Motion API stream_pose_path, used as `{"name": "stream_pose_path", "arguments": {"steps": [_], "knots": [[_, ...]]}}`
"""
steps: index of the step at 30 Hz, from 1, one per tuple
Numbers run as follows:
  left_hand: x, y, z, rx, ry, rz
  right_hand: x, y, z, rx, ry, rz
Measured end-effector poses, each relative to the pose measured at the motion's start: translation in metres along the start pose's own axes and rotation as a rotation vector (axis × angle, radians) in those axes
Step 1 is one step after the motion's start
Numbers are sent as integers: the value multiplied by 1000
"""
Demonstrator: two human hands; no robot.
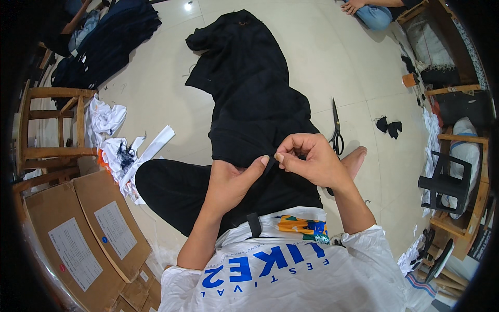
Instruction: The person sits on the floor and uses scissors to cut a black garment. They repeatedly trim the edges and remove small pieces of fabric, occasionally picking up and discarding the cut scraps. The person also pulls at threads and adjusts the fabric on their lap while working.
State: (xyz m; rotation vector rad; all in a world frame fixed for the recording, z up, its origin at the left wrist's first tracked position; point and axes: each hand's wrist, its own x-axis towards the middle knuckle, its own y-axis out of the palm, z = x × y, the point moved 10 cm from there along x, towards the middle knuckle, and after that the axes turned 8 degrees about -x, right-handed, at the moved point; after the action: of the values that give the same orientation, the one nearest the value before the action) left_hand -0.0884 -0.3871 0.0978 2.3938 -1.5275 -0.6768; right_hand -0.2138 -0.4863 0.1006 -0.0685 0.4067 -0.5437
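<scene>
A long black garment stretches from my lap away over the floor, its far end bunched and folded. Its near edge lies between my two hands. My left hand grips that edge, with the thumb on top and the fingers hidden under the cloth. Close beside it, my right hand pinches the edge between thumb and forefinger, the other fingers curled. Black scissors rest on the floor just past my right hand, blades pointing away from me.
Small black scraps lie right of the scissors. White cloth pieces, cardboard boxes and a wooden stool stand left. Dark garments are piled far left. A black plastic stool is at right. Other people sit at the far corners.
</scene>
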Motion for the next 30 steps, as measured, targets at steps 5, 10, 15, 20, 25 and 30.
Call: {"name": "stream_pose_path", "arguments": {"steps": [5,10,15,20,25,30], "knots": [[-1,3,-3,-5,12,2,-1,0,7,-16,-46,-13],[-1,3,-4,25,-6,2,-1,-1,14,-96,-42,1],[-1,4,-6,84,59,16,-1,0,16,-127,-30,18],[0,3,-4,118,77,19,0,0,14,-126,-44,14],[1,3,-2,143,55,22,0,-1,11,-114,-43,10],[0,4,-6,141,71,17,-1,-1,14,-123,-39,15]]}}
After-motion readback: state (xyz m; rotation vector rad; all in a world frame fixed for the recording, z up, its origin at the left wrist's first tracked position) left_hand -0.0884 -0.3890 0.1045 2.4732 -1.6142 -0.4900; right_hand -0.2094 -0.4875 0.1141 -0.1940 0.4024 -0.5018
